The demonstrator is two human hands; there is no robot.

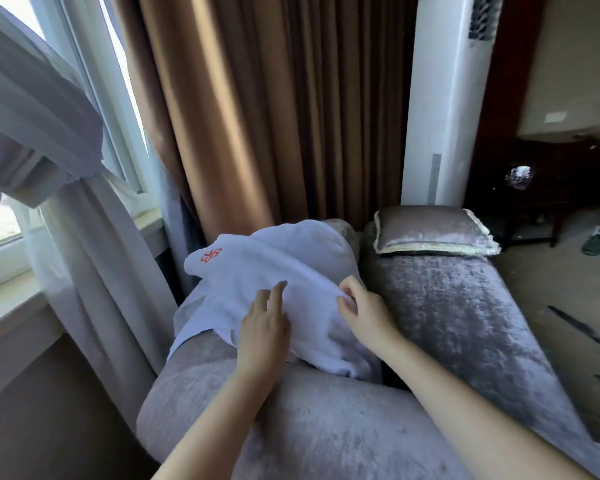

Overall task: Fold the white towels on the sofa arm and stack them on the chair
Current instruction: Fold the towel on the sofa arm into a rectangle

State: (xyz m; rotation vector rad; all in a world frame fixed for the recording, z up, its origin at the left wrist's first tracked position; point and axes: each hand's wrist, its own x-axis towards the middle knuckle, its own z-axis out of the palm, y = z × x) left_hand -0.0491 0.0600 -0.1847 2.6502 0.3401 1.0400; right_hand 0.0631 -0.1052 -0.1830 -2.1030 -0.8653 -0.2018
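A white towel [274, 268] with a red embroidered logo lies draped over the grey velvet sofa arm [291, 420], hanging down both sides. My left hand [264, 323] rests flat on the towel's near part, fingers together and stretched out. My right hand [361, 306] pinches a fold of the towel between thumb and fingers at its right edge. How many towels lie in the pile cannot be told. No chair is in view.
The sofa seat [465, 323] runs to the right with a grey cushion [433, 233] at its far end. Brown curtains [257, 116] and a white standing air conditioner [444, 105] stand behind. A window sill [11, 306] and sheer curtain are at the left.
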